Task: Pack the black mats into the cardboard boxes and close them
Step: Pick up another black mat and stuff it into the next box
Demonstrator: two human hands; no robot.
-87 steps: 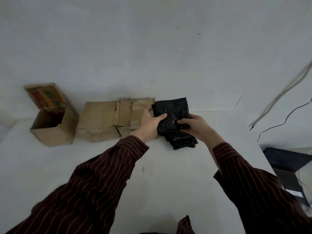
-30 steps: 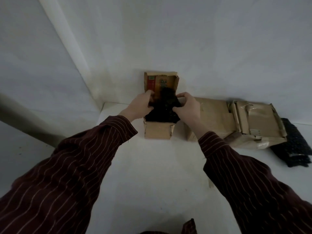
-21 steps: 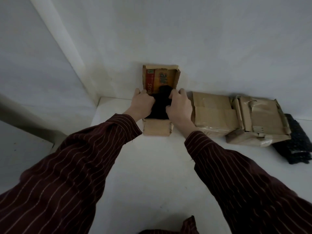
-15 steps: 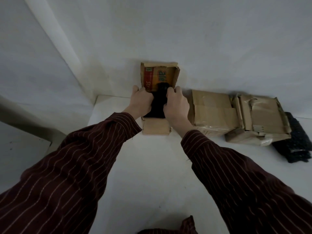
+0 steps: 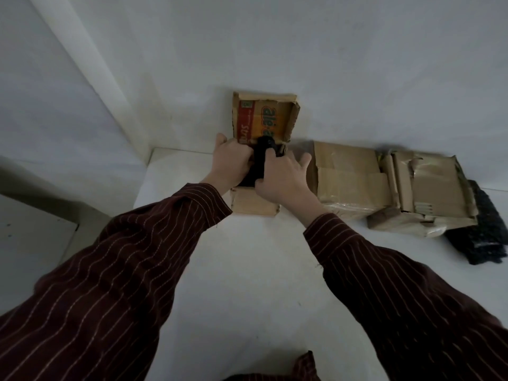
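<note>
A small open cardboard box (image 5: 254, 206) stands at the table's far left corner, its printed orange lid (image 5: 264, 116) raised against the wall. A folded black mat (image 5: 259, 163) sits in its mouth, squeezed between my hands. My left hand (image 5: 229, 162) presses the mat from the left and my right hand (image 5: 280, 177) presses from the right with fingers spread. More black mats (image 5: 483, 235) lie in a pile at the far right.
Two closed, worn cardboard boxes (image 5: 349, 182) (image 5: 428, 199) lie side by side along the wall between the open box and the mat pile. The white table (image 5: 247, 270) ends at the left near a wall corner and a lower ledge (image 5: 30, 232).
I carried a mat from the right-hand pile to the open box at the left. Over the last second my hands pushed it deeper, squeezing it narrower.
</note>
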